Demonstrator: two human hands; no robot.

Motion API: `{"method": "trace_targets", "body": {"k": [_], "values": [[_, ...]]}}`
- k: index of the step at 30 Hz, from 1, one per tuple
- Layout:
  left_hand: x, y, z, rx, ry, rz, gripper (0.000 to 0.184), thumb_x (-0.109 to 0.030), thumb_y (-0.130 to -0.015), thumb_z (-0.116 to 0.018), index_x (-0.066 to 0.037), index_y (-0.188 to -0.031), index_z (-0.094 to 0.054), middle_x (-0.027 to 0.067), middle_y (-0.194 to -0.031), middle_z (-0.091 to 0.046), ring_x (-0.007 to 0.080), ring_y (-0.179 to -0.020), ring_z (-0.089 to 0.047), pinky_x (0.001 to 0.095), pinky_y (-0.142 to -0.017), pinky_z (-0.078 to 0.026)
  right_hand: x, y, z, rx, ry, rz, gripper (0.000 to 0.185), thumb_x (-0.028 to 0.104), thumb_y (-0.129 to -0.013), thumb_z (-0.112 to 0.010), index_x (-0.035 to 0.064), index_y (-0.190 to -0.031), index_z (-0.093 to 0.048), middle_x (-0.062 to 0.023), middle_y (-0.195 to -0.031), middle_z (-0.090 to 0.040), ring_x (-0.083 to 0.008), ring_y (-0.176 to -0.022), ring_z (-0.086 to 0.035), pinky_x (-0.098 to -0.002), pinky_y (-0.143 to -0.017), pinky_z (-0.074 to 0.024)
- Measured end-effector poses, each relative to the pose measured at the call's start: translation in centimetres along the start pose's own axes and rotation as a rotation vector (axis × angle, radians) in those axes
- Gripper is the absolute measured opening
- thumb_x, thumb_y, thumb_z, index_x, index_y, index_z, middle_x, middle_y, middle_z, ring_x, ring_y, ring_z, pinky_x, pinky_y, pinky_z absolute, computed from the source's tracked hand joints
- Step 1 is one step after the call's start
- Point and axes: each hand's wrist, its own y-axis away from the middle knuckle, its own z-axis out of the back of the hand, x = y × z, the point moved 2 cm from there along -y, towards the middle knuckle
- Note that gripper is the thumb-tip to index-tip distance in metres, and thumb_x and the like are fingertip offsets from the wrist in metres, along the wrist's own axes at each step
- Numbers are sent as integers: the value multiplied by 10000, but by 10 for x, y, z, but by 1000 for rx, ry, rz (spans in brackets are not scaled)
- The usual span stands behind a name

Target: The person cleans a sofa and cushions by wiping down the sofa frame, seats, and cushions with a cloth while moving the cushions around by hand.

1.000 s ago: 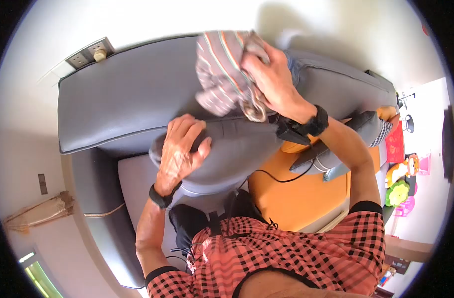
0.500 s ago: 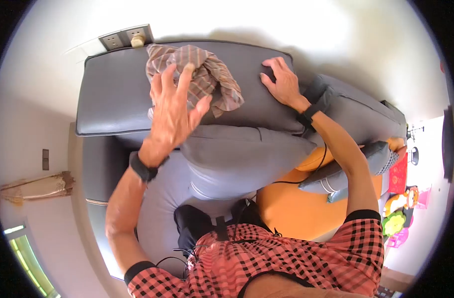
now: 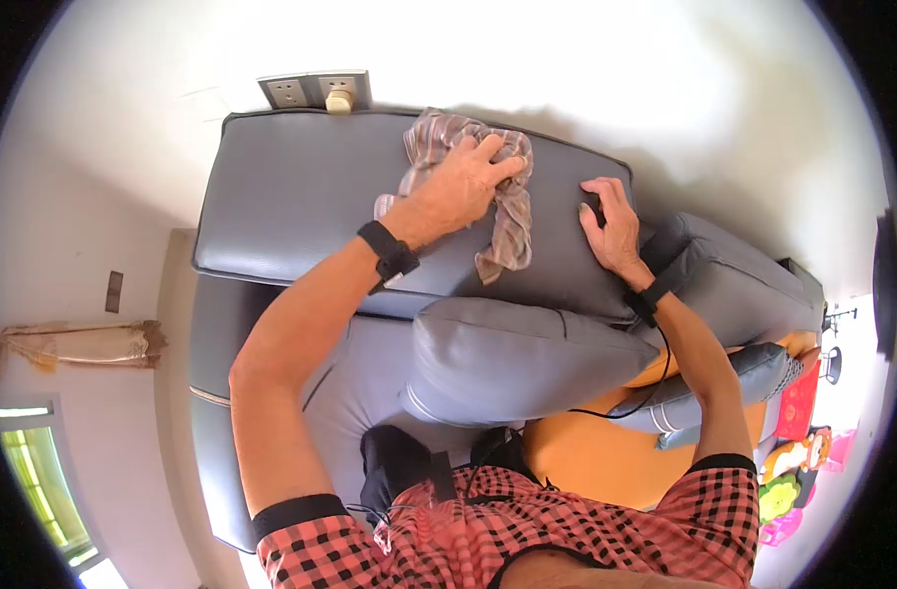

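A crumpled striped cloth lies on top of the grey sofa backrest. My left hand presses down on it, fingers bent into the folds and closed on the fabric. Part of the cloth hangs out toward me below the fingers. To the right, my right hand rests on the backrest near its right end. Its thumb stands apart from the fingers, and I see nothing held in it. Both wrists wear black bands.
A grey cushion leans against the backrest, beside an orange seat and more cushions. Behind the backrest is a white wall with sockets and a plug. A thin black cable runs from the right wrist.
My left hand has come down from above the cloth and closed on it, and the cloth is bunched closer under it. My right hand stays on the backrest. The view has shifted.
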Motion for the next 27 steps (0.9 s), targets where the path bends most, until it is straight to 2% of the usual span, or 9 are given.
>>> {"method": "trace_targets", "body": {"k": [6,10,11,14,18,19,22,26,27], "values": [[65,2,78,-235,-197,-63,320,-4,-811,-581,-114,-1109,-619,108,-1086,-571,309,-987,-543,425,-886,-498,-1,-2,-8,-24,-27,-3,287,115,-830,-595,81,-1113,-555,-132,-1118,-554,-330,-971,-594,-376,-797,-490],[102,-3,107,-306,-454,-212,374,-9,-798,-609,-152,-1143,-583,113,-1195,-523,355,-1083,-504,444,-944,-483,-1,-4,-10,-42,-32,30,287,79,-817,-586,68,-1103,-562,-133,-1116,-552,-277,-856,-582,-342,-745,-481],[114,0,108,-218,-496,-149,435,16,-784,-616,-167,-1176,-563,109,-1301,-457,372,-1166,-462,458,-978,-474,2,-5,-10,-56,-42,54,291,57,-808,-572,58,-1100,-562,-133,-1111,-549,-249,-796,-555,-329,-719,-469],[150,32,112,-213,-675,-190,488,42,-776,-614,-173,-1210,-559,97,-1370,-403,358,-1182,-448,458,-1002,-475,-2,-2,-10,-33,-47,16,305,46,-801,-562,53,-1106,-560,-138,-1109,-546,-243,-787,-544,-326,-715,-462],[190,76,123,-36,-690,16,552,42,-760,-631,-166,-1265,-550,68,-1408,-378,304,-1143,-469,399,-1033,-473,-3,-3,-13,-18,-45,-20,314,39,-795,-547,44,-1109,-556,-161,-1112,-540,-260,-834,-544,-329,-742,-455],[193,81,125,-40,-706,34,565,38,-757,-636,-165,-1275,-542,66,-1417,-378,299,-1139,-473,391,-1028,-476,-10,-2,-14,-30,-27,30,312,42,-796,-537,39,-1107,-553,-171,-1115,-535,-277,-872,-539,-334,-764,-450],[202,91,139,-55,-749,88,605,26,-745,-653,-165,-1304,-520,59,-1442,-380,284,-1127,-483,366,-1014,-484,-14,1,-12,-11,-35,-14,313,39,-795,-527,37,-1107,-551,-178,-1117,-533,-288,-900,-539,-336,-781,-447],[236,120,161,-171,-861,87,607,31,-715,-671,-166,-1268,-517,67,-1373,-447,291,-1047,-535,374,-931,-524,-10,-2,-10,-9,-51,11,315,35,-793,-519,25,-1106,-548,-173,-1101,-523,-265,-828,-505,-332,-745,-437],[248,129,171,-153,-857,118,568,20,-752,-639,-159,-1276,-514,84,-1382,-462,314,-1037,-546,382,-934,-522,-7,-2,-11,-4,-43,-5,302,50,-810,-512,22,-1109,-545,-168,-1101,-519,-248,-804,-487,-326,-730,-430]]}}
